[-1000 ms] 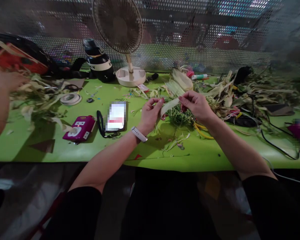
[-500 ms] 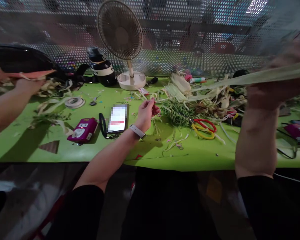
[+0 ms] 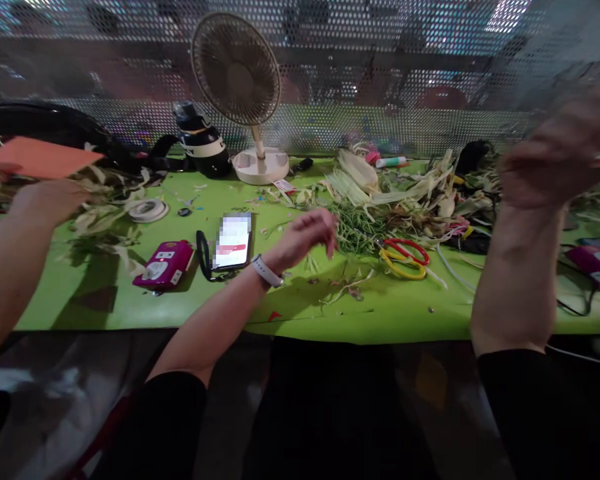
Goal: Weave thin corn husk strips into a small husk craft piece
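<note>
My left hand (image 3: 305,237), with a white watch on its wrist, hovers low over the green table (image 3: 405,310), fingers loosely apart and nothing in them. It is just left of a heap of thin green leaf strips (image 3: 356,230). My right hand (image 3: 563,157) is raised high at the right, smeared by motion; I cannot make out its fingers or anything in them. A pale leaf strip (image 3: 410,192) lies across the heap of husks (image 3: 445,193) behind. Red and yellow scissors (image 3: 405,257) lie between my hands.
Another person's arm and hand (image 3: 50,200) work in a leaf pile at the left, beside an orange card (image 3: 40,157). Nearer are a phone (image 3: 233,240), a magenta device (image 3: 165,263), a tape roll (image 3: 147,210), a fan (image 3: 237,73) and a dark bottle (image 3: 200,140). Perforated screen behind.
The long pale strip stretched between my hands is gone from them. My left hand dropped and opened; my right hand stays high at the right, blurred.
</note>
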